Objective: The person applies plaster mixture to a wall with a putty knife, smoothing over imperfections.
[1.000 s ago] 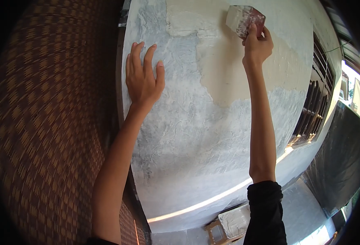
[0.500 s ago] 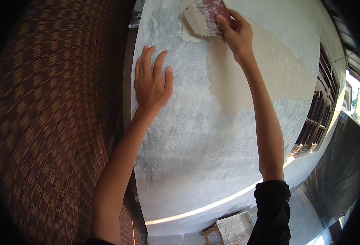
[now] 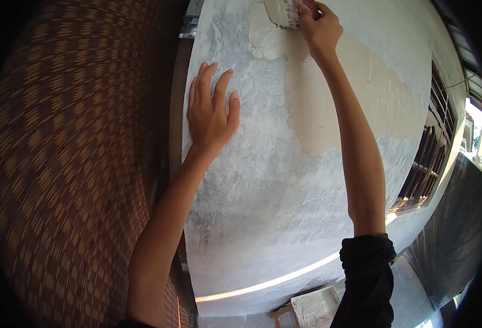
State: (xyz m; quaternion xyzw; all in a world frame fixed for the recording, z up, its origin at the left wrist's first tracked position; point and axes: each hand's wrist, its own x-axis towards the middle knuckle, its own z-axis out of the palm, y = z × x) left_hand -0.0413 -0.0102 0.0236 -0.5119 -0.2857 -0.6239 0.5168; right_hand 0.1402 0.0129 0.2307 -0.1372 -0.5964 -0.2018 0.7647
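Note:
My right hand (image 3: 321, 30) grips a putty knife (image 3: 291, 15) with a reddish handle, high on the wall at the top edge of the view. Wet, cream-coloured filler coats its wide blade, whose upper part is cut off by the frame. Just below the blade lies a thick fresh patch of filler (image 3: 267, 45). A broad smoothed beige area (image 3: 314, 109) spreads under and right of that hand. My left hand (image 3: 212, 112), fingers spread, rests against the bare grey-white wall (image 3: 252, 191) near its left edge and holds nothing.
A woven bamboo panel (image 3: 77, 153) runs along the left side. Below, a tray of filler (image 3: 314, 307) stands by the wall's foot. To the right are a barred window (image 3: 424, 158) and a dark sheet (image 3: 454, 224).
My right hand and the putty knife have moved up the wall, uncovering more of the thick patch. The view has shifted slightly; my left hand keeps its place on the wall.

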